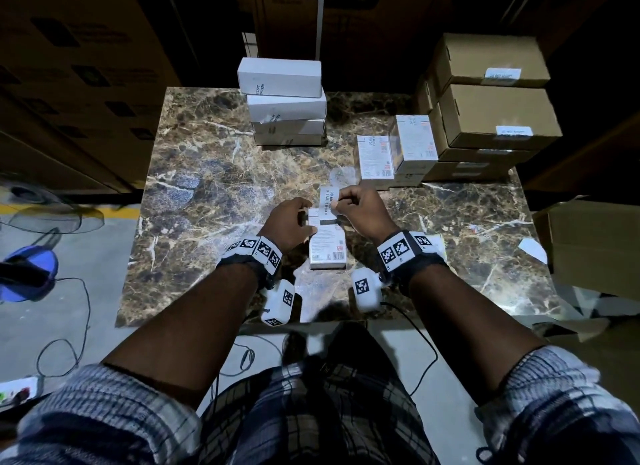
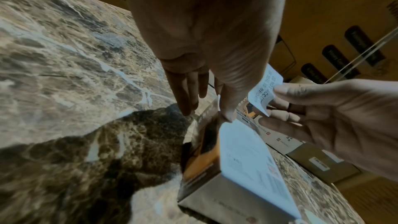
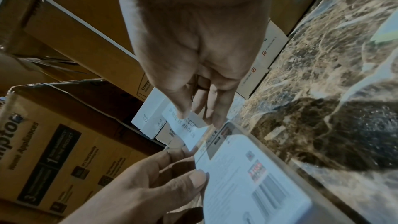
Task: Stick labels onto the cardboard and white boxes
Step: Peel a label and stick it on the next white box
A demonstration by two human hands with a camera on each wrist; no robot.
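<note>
A small white printed box (image 1: 327,248) lies flat on the marble table (image 1: 207,187) in front of me. My left hand (image 1: 304,222) grips its left edge, thumb on top and fingers down the side; the wrist views show the box (image 2: 247,159) (image 3: 247,185) close up. My right hand (image 1: 341,201) pinches a white label (image 1: 328,201) reading "DO NOT ACCEPT IF SEAL IS BROKEN" between thumb and forefinger. The label (image 2: 264,91) (image 3: 185,125) hangs just over the box's far end, its lower edge close to the top face.
A stack of plain white boxes (image 1: 285,101) stands at the table's back. Brown cardboard boxes (image 1: 491,118) with labels are piled at the back right, printed white boxes (image 1: 398,153) beside them. An open carton (image 1: 595,243) and a paper scrap (image 1: 533,250) sit at the right.
</note>
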